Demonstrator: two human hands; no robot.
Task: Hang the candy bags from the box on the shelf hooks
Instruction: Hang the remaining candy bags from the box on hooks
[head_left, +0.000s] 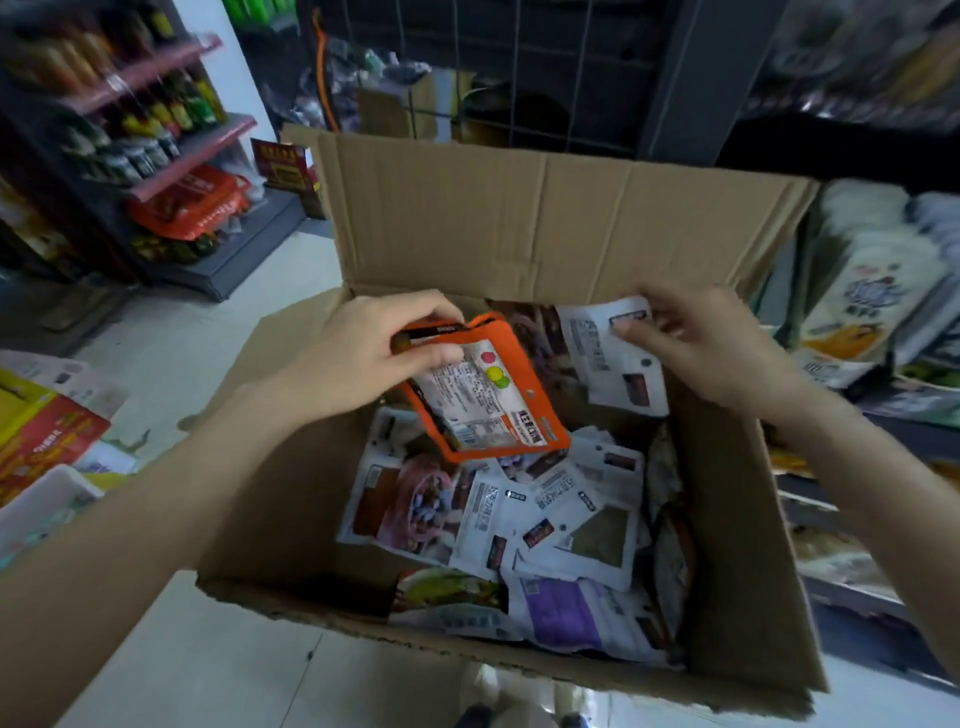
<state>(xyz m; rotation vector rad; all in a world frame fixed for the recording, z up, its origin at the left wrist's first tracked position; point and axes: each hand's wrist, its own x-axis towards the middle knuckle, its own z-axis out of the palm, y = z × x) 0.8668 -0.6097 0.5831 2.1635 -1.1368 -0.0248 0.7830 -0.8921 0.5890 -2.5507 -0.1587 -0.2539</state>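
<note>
Bottles (156, 119) are being displayed on pink-edged shelves (202, 143) at the left, red packages (192, 205) beneath them; pale packets (862, 291) are being stacked at the right.

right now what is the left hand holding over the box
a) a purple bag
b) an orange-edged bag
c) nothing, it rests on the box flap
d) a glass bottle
b: the left hand pinches the top edge of the orange-edged bag, which hangs tilted above the loose bags in the cardboard box, while the right hand grips a white bag.
</note>
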